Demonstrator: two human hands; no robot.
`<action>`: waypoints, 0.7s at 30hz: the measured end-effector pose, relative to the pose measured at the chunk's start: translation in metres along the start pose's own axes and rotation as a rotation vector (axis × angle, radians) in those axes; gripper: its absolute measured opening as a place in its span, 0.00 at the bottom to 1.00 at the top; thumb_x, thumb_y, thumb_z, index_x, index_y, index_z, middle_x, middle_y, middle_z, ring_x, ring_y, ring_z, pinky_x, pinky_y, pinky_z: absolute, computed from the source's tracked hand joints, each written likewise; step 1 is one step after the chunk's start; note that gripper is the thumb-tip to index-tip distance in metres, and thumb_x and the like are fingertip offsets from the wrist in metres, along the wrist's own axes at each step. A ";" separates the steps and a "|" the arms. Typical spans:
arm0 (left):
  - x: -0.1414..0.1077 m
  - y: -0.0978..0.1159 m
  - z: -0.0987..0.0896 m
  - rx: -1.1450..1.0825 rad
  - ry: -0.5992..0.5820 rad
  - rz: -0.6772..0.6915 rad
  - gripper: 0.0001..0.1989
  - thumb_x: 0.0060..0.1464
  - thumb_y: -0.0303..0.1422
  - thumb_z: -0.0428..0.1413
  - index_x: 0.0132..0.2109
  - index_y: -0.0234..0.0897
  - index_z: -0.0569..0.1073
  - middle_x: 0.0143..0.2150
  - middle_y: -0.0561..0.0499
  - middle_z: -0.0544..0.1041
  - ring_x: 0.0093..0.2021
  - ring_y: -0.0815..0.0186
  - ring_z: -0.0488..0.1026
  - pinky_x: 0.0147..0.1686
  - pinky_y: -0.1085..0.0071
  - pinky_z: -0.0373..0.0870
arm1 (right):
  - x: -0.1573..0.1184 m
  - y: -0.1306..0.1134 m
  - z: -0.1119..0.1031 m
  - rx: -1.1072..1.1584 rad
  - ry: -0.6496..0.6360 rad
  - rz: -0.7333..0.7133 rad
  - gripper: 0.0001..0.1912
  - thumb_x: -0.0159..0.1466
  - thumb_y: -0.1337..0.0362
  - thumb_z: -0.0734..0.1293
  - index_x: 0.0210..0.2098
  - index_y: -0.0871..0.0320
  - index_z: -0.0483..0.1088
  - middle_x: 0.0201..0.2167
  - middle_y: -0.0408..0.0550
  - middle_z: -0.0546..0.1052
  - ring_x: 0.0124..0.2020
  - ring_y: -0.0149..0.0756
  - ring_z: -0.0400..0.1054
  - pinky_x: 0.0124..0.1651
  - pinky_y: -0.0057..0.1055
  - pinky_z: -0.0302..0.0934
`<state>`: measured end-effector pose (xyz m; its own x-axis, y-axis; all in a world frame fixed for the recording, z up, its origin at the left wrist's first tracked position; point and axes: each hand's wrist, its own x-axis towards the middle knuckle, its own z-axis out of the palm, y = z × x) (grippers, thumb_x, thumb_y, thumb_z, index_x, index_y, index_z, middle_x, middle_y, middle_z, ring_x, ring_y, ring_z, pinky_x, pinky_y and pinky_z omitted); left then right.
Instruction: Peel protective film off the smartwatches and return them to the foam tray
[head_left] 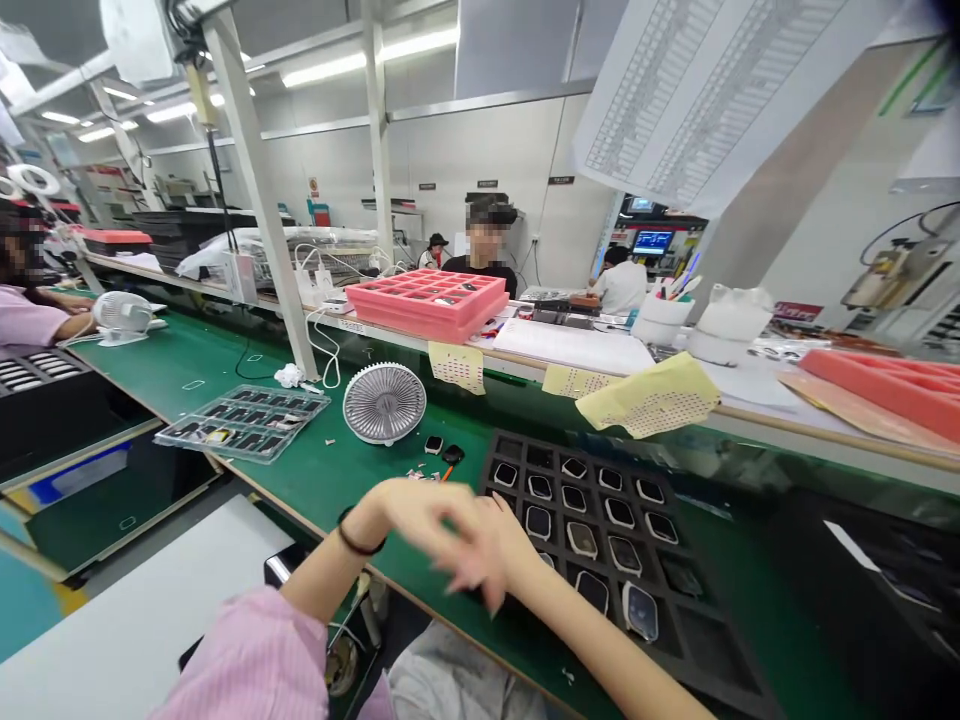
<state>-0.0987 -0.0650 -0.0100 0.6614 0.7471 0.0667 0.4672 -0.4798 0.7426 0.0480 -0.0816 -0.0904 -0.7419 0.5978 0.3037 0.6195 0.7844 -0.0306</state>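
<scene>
Left hand [424,525] and right hand [491,548] are crossed in close at the near edge of the green-matted tabletop [199,365]. Left forearm comes in from lower left, pink striped sleeve [247,655] pushed back from the wrist, black wristband [358,540] on it. Right forearm [600,640] is bare and angles in from lower right. Left hand is palm down, reaching across the back of the right hand, wrist slightly raised.

Grip: fingers motion-blurred, both hands loosely curled, not a wide spread. Can't tell if either holds anything.

Nearest work item is the black foam tray [600,530], just right of the hands, its near left corner under the right hand. Its square cells carry smartwatch cases [581,540], some cells dark or hard to read. Just past the fingertips, two small black parts [442,450] and small scraps [420,473] lie on the mat, with an orange-handled tool [447,472] partly hidden.

Farther left: white desk fan [384,403] and clear tray of dark parts [244,423]. Pink tray [427,305] sits on the shelf beyond. Co-worker [484,245] stands across the bench.
</scene>
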 end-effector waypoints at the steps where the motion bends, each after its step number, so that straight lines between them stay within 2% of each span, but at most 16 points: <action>1: 0.018 -0.006 0.001 0.082 0.001 -0.011 0.13 0.60 0.35 0.52 0.50 0.39 0.72 0.51 0.46 0.73 0.48 0.62 0.72 0.47 0.65 0.71 | -0.010 0.005 -0.004 0.003 0.036 -0.003 0.13 0.65 0.66 0.61 0.49 0.59 0.69 0.40 0.55 0.75 0.45 0.46 0.67 0.51 0.44 0.59; 3: 0.058 -0.018 0.005 0.267 0.017 -0.041 0.12 0.60 0.31 0.51 0.49 0.38 0.73 0.49 0.46 0.75 0.49 0.61 0.71 0.49 0.67 0.69 | -0.031 0.012 -0.011 0.001 0.070 -0.022 0.09 0.64 0.64 0.63 0.43 0.57 0.70 0.38 0.53 0.74 0.41 0.45 0.68 0.44 0.40 0.62; 5: 0.097 -0.030 0.011 0.397 0.023 -0.070 0.14 0.58 0.26 0.49 0.49 0.36 0.74 0.51 0.45 0.75 0.52 0.58 0.70 0.51 0.65 0.66 | -0.051 0.016 -0.016 0.004 0.073 -0.043 0.07 0.63 0.61 0.66 0.38 0.58 0.70 0.35 0.50 0.73 0.38 0.43 0.68 0.38 0.36 0.62; 7: 0.128 -0.043 0.016 0.496 -0.006 -0.090 0.16 0.56 0.24 0.51 0.51 0.36 0.73 0.55 0.44 0.73 0.54 0.57 0.69 0.52 0.65 0.65 | -0.068 0.016 -0.017 0.010 0.065 -0.046 0.11 0.60 0.57 0.69 0.36 0.58 0.69 0.33 0.49 0.73 0.35 0.43 0.68 0.36 0.35 0.62; 9: 0.151 -0.054 0.018 0.580 -0.040 -0.120 0.18 0.54 0.24 0.52 0.52 0.36 0.72 0.56 0.44 0.72 0.55 0.56 0.69 0.51 0.66 0.66 | -0.081 0.016 -0.013 0.012 0.056 -0.047 0.17 0.57 0.54 0.71 0.40 0.58 0.69 0.33 0.48 0.73 0.35 0.43 0.68 0.36 0.36 0.62; 12: 0.173 -0.066 0.014 0.668 -0.102 -0.165 0.16 0.55 0.29 0.53 0.51 0.38 0.72 0.53 0.45 0.75 0.52 0.58 0.71 0.47 0.68 0.67 | -0.090 0.016 -0.005 0.013 0.038 -0.083 0.20 0.58 0.61 0.71 0.48 0.58 0.66 0.35 0.48 0.74 0.36 0.43 0.68 0.37 0.36 0.62; 15: 0.191 -0.070 0.008 0.717 -0.182 -0.186 0.17 0.50 0.34 0.59 0.49 0.42 0.73 0.49 0.49 0.77 0.48 0.60 0.74 0.40 0.72 0.68 | -0.089 0.016 -0.001 0.048 -0.001 -0.106 0.19 0.61 0.67 0.68 0.51 0.59 0.64 0.37 0.49 0.74 0.38 0.41 0.68 0.38 0.34 0.62; 18: 0.206 -0.069 0.004 0.756 -0.229 -0.190 0.20 0.43 0.34 0.63 0.46 0.42 0.74 0.46 0.51 0.78 0.45 0.61 0.74 0.36 0.74 0.67 | -0.085 0.016 -0.002 0.102 -0.060 -0.109 0.18 0.62 0.68 0.66 0.51 0.59 0.64 0.38 0.49 0.74 0.38 0.41 0.68 0.38 0.34 0.62; 21: 0.209 -0.066 0.005 0.788 -0.225 -0.172 0.21 0.40 0.33 0.64 0.45 0.41 0.73 0.43 0.50 0.78 0.43 0.60 0.74 0.35 0.73 0.66 | -0.081 0.016 -0.004 0.142 -0.096 -0.118 0.18 0.63 0.68 0.65 0.52 0.60 0.63 0.38 0.50 0.74 0.38 0.41 0.68 0.37 0.34 0.62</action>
<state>0.0116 0.1200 -0.0484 0.6054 0.7699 -0.2019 0.7906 -0.6110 0.0411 0.1192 -0.1180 -0.1112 -0.8323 0.5084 0.2207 0.4899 0.8611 -0.1360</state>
